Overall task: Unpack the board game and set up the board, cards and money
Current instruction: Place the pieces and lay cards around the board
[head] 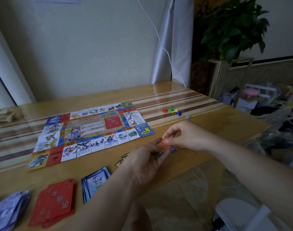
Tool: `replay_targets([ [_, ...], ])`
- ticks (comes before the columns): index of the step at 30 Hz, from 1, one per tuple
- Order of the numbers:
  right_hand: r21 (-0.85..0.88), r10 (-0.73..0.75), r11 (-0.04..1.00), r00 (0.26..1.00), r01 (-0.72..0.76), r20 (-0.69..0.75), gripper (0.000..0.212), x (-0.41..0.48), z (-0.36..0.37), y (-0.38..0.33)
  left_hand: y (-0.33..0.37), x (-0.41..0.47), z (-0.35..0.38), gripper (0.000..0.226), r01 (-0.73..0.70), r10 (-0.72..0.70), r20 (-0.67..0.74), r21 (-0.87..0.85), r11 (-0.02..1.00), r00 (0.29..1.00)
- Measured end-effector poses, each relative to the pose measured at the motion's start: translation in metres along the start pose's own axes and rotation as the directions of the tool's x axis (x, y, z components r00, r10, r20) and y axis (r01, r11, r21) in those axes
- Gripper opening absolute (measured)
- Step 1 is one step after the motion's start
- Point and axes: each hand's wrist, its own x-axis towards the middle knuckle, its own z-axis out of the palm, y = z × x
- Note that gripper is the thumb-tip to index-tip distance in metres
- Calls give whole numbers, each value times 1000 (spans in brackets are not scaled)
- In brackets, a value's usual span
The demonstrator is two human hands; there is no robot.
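Observation:
The paper game board [92, 132] lies unfolded on the table. Nearer me sit a red card stack [54, 204], a blue card stack [94, 184] and a purple pile of money [9, 210] at the left edge. Both hands meet in front of the board's right corner. My right hand [184, 135] pinches a small orange plastic piece [164, 142]. My left hand [145, 160] touches the same piece and cups other small pieces, green and blue, partly hidden by its fingers. Loose small pieces [174, 149] lie just under my right hand.
Several coloured pawns [172, 110] and a white die [187, 116] stand on the table right of the board. A crumpled object [5, 115] lies at the far left. A potted plant [234, 29] and cluttered boxes [259, 100] stand beyond the table's right edge.

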Motion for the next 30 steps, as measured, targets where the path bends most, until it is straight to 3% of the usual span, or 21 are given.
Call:
replay_targets([
  [10,-137,-6,990,997,17,79,5,-4,-11,6,-9,9,13,29,-3,9,-73,71,997,997],
  [13,34,15,999,999,-16,42,8,-5,-19,13,-9,12,15,27,-3,5,-62,27,1000,998],
  [16,151,109,984,989,-93,-101,8,0,-35,31,-7,13,18,17,6,-8,-60,-27,1000,998],
  [23,-66,249,963,958,-260,-145,14,4,-42,70,-5,15,19,32,-20,17,-46,-53,998,999],
  [28,-172,228,950,955,-261,-190,7,3,-32,83,-5,18,13,37,-14,12,-56,-36,999,998],
  [30,-202,217,943,950,-263,-223,14,3,-31,86,-4,17,10,36,-4,1,-43,-53,999,999],
])
